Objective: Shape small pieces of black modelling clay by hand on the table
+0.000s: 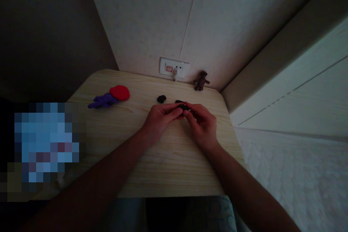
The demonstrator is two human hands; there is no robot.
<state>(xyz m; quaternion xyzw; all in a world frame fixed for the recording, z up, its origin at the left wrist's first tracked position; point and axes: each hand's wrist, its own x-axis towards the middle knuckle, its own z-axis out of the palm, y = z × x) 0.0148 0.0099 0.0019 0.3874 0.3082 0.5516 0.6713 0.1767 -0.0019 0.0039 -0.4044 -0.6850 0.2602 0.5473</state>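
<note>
Above the middle of the wooden table [152, 170], a small black lump [184, 107], which looks like modelling clay, is pinched between the fingers of both hands. My left hand [162, 117] grips it from the left, thumb on top. From the right, my right hand [202, 121] holds it with thumb and forefinger. The fingers hide part of the lump. Just behind the fingertips lies another black piece [179, 101], partly covered. A separate black lump [161, 99] rests on the table, left of that piece.
A brown bear-like figure [201, 81] stands at the back right by the wall. Left on the table, a flat red piece [120, 92] touches a purple lump [103, 100]. A wall socket [174, 68] with a plug sits behind. A blurred-out blue patch [46, 141] covers the left.
</note>
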